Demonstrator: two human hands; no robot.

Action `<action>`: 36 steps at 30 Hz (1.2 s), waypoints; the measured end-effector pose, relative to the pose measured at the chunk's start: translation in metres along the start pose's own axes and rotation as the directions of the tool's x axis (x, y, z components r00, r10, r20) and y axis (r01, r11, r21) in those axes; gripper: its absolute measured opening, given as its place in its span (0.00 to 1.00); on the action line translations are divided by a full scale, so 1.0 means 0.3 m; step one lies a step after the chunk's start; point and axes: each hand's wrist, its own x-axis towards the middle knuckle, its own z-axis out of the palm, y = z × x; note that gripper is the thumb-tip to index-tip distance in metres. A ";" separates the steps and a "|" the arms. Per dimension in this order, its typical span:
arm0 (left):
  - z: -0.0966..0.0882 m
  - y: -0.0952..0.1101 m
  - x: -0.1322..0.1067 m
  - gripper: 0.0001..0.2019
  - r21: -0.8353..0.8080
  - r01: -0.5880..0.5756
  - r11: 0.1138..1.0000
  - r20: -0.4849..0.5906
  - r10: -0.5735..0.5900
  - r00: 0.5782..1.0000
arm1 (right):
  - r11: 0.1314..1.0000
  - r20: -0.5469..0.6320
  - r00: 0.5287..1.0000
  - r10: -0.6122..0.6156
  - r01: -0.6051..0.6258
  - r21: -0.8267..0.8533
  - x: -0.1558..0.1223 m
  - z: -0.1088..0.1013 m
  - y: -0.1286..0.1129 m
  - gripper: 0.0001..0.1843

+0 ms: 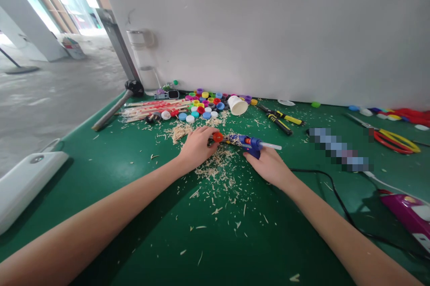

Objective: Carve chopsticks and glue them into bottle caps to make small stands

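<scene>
Between the fingertips of my left hand (198, 146) is a red bottle cap (218, 137), held above the green table (148, 232). My right hand (268, 165) is wrapped around the handle of a blue glue gun (250, 143). A clear glue stick (271, 146) juts from the gun's back end. The gun's nozzle points left at the cap and is close to it; whether they touch I cannot tell. Pale wood shavings (218, 169) lie under and around both hands, some on top of the gun.
Behind my hands are many coloured bottle caps (206, 115), a tipped paper cup (238, 105) and wrapped sticks (151, 109). A hammer (114, 109) lies left, pliers (278, 120) and scissors (393, 138) right. A black cord (331, 178) crosses near my right forearm, beside a purple power strip (408, 214).
</scene>
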 end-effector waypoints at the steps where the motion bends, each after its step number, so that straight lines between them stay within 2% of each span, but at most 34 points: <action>1: 0.000 0.000 0.000 0.14 0.001 0.003 1.000 0.003 -0.003 1.000 | 1.000 0.003 1.000 0.001 -0.001 0.000 0.001 0.000 -0.002 0.18; 10: 0.004 -0.006 0.000 0.14 -0.003 0.004 1.000 -0.006 -0.004 1.000 | 0.999 0.021 0.999 -0.025 0.026 -0.026 0.009 0.005 -0.003 0.18; 17: 0.003 -0.002 0.000 0.14 0.005 0.008 1.000 -0.007 -0.008 1.000 | 0.998 -0.018 1.000 0.010 -0.009 0.055 0.002 0.003 -0.009 0.23; 25: 0.000 0.003 0.000 0.14 -0.004 0.014 1.000 -0.027 -0.014 1.000 | 0.986 -0.044 0.999 -0.032 0.039 0.160 0.000 -0.003 -0.003 0.16; 31: -0.003 0.008 0.001 0.13 -0.003 0.024 1.000 -0.036 -0.024 0.999 | 0.987 -0.049 0.999 -0.006 0.014 0.161 -0.001 -0.004 0.002 0.24; 36: -0.005 0.009 0.000 0.12 -0.011 0.023 1.000 -0.012 -0.023 1.000 | 0.989 -0.065 0.998 0.021 -0.011 0.150 -0.013 -0.008 0.006 0.22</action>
